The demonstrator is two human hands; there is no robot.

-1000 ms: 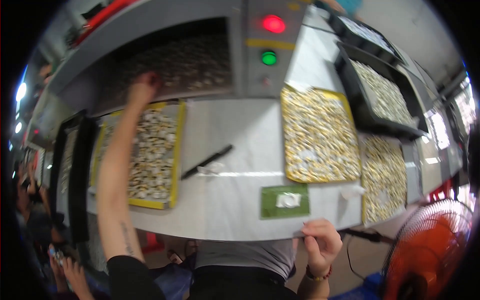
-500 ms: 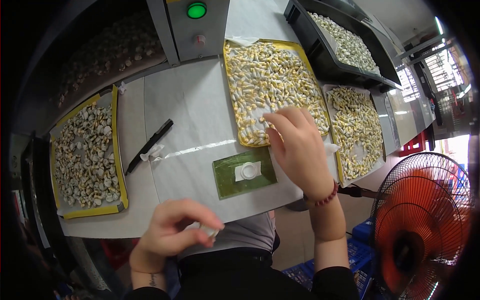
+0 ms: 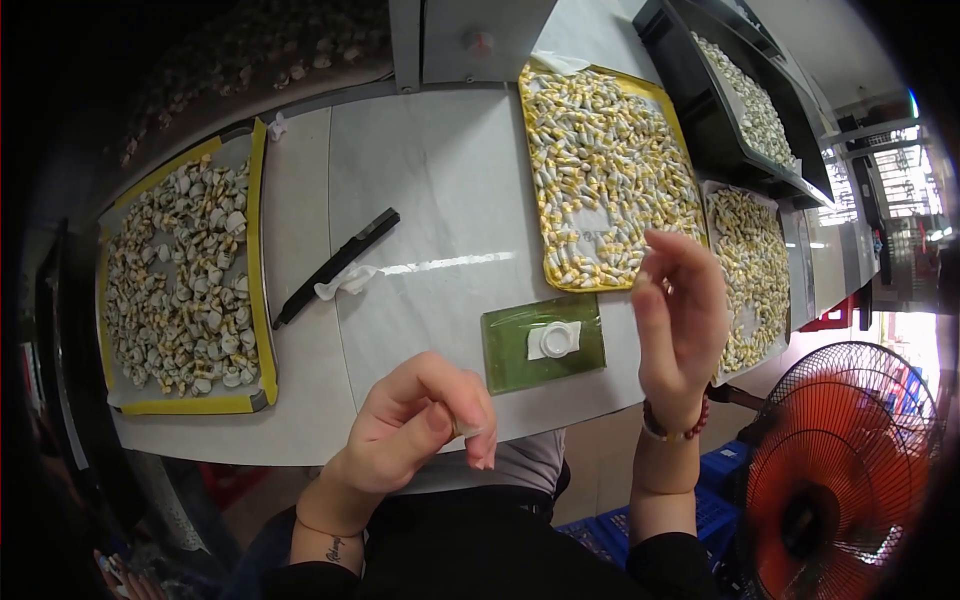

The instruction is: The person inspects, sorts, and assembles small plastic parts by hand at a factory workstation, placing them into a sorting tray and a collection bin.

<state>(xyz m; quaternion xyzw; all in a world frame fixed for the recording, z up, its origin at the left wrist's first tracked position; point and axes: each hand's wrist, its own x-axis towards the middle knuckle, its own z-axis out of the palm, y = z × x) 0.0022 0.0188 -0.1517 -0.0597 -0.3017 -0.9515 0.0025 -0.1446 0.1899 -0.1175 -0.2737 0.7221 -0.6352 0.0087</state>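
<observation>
My left hand [image 3: 415,425] is raised at the table's near edge, thumb and fingers pinched on a small whitish piece [image 3: 466,430] that the fingers mostly cover. My right hand [image 3: 685,320], with a beaded bracelet at the wrist, is held up just past the near corner of a yellow-rimmed tray [image 3: 533,190]. Its thumb and fingers curl together; what they hold, if anything, I cannot make out. Small white-and-yellow tapered pieces [image 3: 600,150] fill that tray. Between my hands lies a green slab [image 3: 505,365] bearing a white paper square and a small round white dish [image 3: 558,340].
At left stands another yellow-rimmed tray [image 3: 262,330] of rounder whitish pieces. A black bar-shaped tool [image 3: 340,262] lies near a crumpled white tissue [image 3: 348,281]. Far right are a black bin [image 3: 690,110] and another filled tray [image 3: 745,260]; an orange fan [image 3: 830,470] stands nearer.
My view has shifted left, so the table things appear farther right. My right hand has drawn back from over the tray. My left hand has moved toward the green slab, still pinching the small piece.
</observation>
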